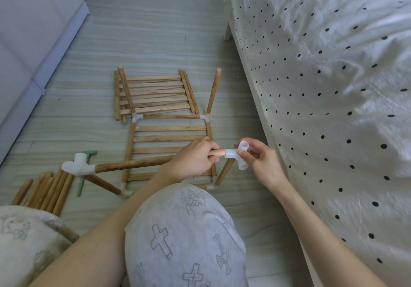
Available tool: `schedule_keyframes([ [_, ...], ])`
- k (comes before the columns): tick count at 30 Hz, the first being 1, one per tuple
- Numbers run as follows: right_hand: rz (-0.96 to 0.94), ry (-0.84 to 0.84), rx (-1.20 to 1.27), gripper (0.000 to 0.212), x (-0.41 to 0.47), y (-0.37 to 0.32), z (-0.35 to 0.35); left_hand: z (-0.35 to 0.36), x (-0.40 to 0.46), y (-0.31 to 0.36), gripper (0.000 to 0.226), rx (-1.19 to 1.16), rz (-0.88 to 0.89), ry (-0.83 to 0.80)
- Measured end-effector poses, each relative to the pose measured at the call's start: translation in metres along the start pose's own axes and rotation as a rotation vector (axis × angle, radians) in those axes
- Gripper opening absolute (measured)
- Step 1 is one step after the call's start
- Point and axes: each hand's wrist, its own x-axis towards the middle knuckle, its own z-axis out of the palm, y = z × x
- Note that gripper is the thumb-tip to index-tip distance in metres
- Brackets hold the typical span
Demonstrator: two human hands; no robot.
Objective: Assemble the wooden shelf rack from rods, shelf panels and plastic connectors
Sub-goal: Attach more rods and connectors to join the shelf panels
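At the lower left of the frame a bundle of loose rods lies on the floor, with a green tool just beside it. Right of these, a white connector caps the left end of a horizontal rod, which runs toward the centre of the frame above a shelf panel lying flat. That panel is framed by rods and small corner connectors; beyond it, in the upper middle, spare slatted panels are stacked, and two rods stand up from the far corner connectors. At centre the left hand is curled tightly around the right end of the horizontal rod. Just right of it, the right hand pinches a translucent connector between thumb and fingers; one socket of this piece sits on the rod's tip. A second rod slants down from the connector to the floor. A polka-dot bedspread fills the right side.
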Motion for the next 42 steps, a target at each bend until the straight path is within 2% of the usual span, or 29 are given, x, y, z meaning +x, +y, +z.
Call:
schedule_keyframes([
  [5,-0.025,-0.022,-0.011,0.029,0.002,-0.001,0.004,-0.003,-0.002,0.001,0.025,-0.025,-0.002,-0.008],
  [9,-0.038,-0.054,-0.017,0.024,0.006,0.000,0.008,-0.002,-0.004,0.000,0.054,-0.081,-0.020,-0.013],
  [10,-0.035,-0.060,-0.014,0.023,0.006,0.001,0.010,-0.001,-0.003,0.000,0.053,-0.081,0.000,-0.018],
  [14,0.004,-0.069,0.049,0.024,0.002,0.004,0.011,0.003,-0.004,0.000,0.026,-0.063,0.031,0.020],
  [19,0.209,0.001,0.280,0.026,-0.006,0.013,0.015,0.004,-0.004,0.001,0.027,-0.038,-0.003,0.032],
  [25,0.224,-0.054,0.214,0.031,-0.012,0.018,0.015,0.008,-0.004,0.001,0.026,-0.049,-0.010,0.044],
  [29,0.263,-0.049,0.180,0.054,-0.009,0.016,0.015,0.007,-0.004,0.003,0.021,-0.104,0.012,0.049],
  [33,0.258,-0.040,0.201,0.059,-0.012,0.012,0.015,0.007,-0.004,0.002,0.019,-0.111,-0.004,0.024],
  [36,0.251,-0.050,0.145,0.081,-0.011,0.008,0.016,0.006,-0.004,0.003,0.018,-0.121,-0.018,0.003],
  [39,0.271,-0.048,0.088,0.063,-0.006,0.006,0.017,0.005,-0.005,0.005,0.018,-0.139,-0.035,-0.018],
  [42,0.300,-0.024,0.104,0.067,-0.004,0.008,0.019,0.004,-0.006,0.005,0.018,-0.148,-0.042,-0.025],
])
